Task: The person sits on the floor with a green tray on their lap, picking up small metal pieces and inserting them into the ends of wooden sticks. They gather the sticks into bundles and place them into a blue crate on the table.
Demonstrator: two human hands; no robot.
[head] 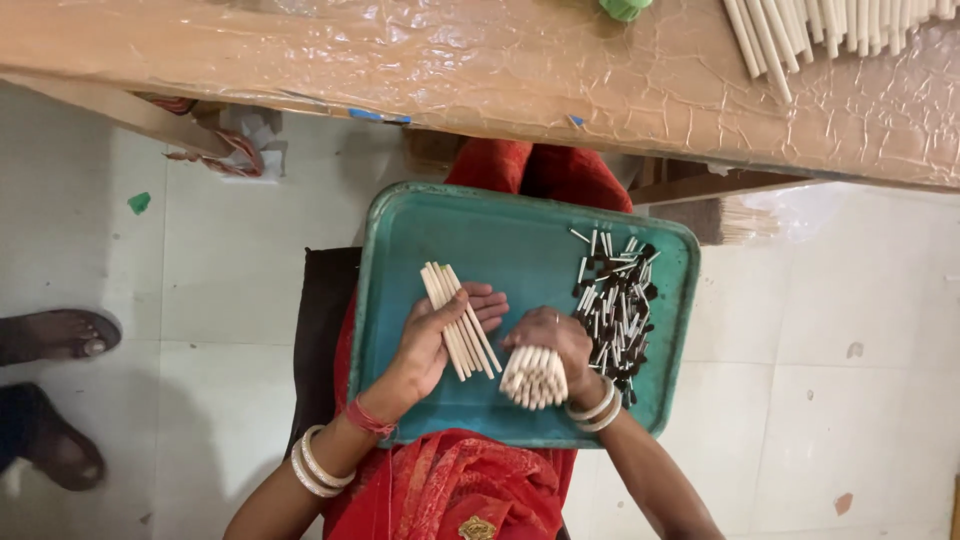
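A teal tray point(520, 235) rests on my lap. My left hand point(435, 340) lies palm up on it and holds a few long cream sticks point(458, 318) that slant up to the left. My right hand point(550, 335) grips a thick bundle of cream sticks point(533, 380), their round ends facing me. Right of that hand lies a heap of short black and white pieces point(615, 305) on the tray.
A plastic-covered brown table point(480, 70) spans the top, with many cream sticks point(820, 30) at its right end and a green object point(625, 8). Another bundle of sticks point(735, 220) lies under the table. Another person's sandalled feet point(55, 335) stand at the left on the pale floor.
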